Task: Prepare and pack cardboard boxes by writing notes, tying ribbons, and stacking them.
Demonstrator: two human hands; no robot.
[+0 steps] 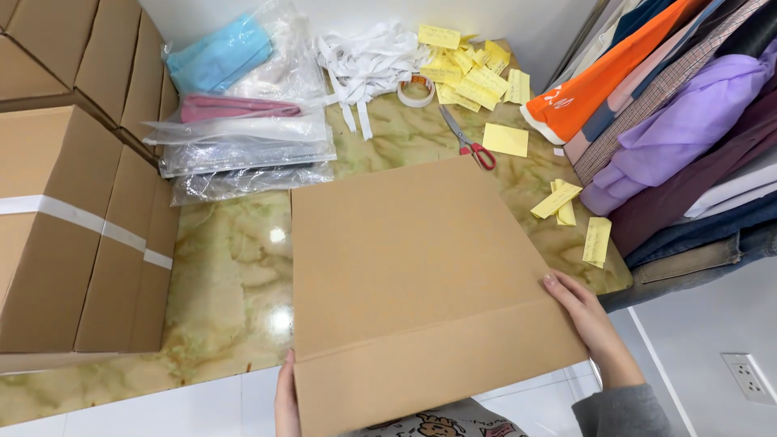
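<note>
A big flat cardboard box [421, 283] lies on the green marble counter [227, 275], with its near edge hanging over toward the person. The right hand [587, 320] lies flat on the box's right edge, fingers out straight and pressing on the cardboard, so it is open and not curled around anything. The left hand [286, 400] shows only a little at the bottom left corner of the box; it touches the edge there, but I cannot tell if it is open or closed. A fold line runs across the box near the bottom flap. To do this part well, I think both hands should push evenly on the two sides so the box stays straight and does not slip off the counter. Red scissors [469, 142] lie just past the far edge of the box, so the box should not slide into them. A roll of tape [416, 91] and many yellow paper slips [473, 73] sit farther back. Clothes in clear bags [243, 137] lie to the left, near stacked brown cartons [65, 226].
</note>
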